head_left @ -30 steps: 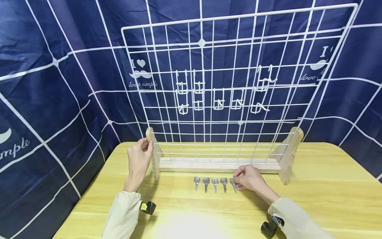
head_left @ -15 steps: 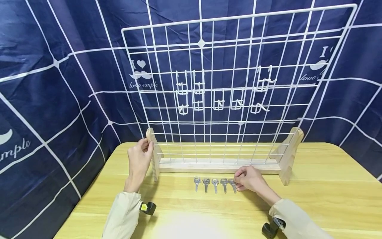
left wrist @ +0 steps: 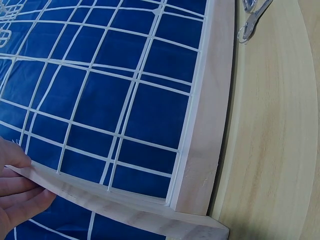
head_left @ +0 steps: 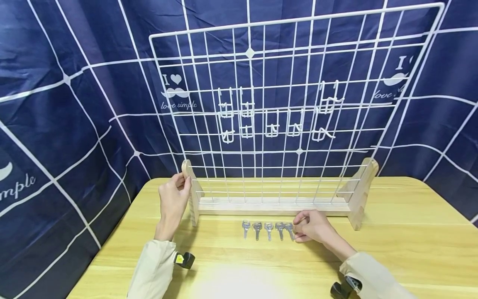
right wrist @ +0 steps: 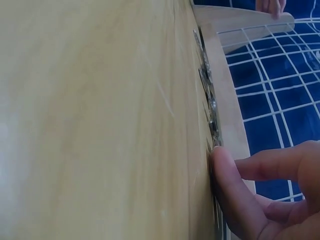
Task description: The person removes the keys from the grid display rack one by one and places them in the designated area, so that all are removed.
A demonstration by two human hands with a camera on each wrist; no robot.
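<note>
My left hand (head_left: 173, 203) pinches the left wooden side piece (head_left: 194, 195) of a stand between thumb and fingers; the left wrist view shows the fingers (left wrist: 20, 192) at its edge. The stand holds up a white wire grid (head_left: 269, 124). Several metal keys lie in a row on the table before the stand's crossbar (head_left: 261, 206). My right hand (head_left: 313, 226) is at the rightmost key (head_left: 289, 231), with thumb and index finger apart. In the right wrist view the thumb (right wrist: 227, 172) rests close by the keys (right wrist: 212, 107), which appear edge-on.
Several white wire hooks (head_left: 272, 124) hang on the middle of the grid. The right wooden side piece (head_left: 360, 199) stands beyond my right hand. A dark blue curtain (head_left: 93, 124) with white lines surrounds the wooden table (head_left: 224, 253).
The rightmost key has shifted slightly left, closer to its neighbour. My right thumb and index finger have spread apart beside it. The left hand keeps its place on the stand.
</note>
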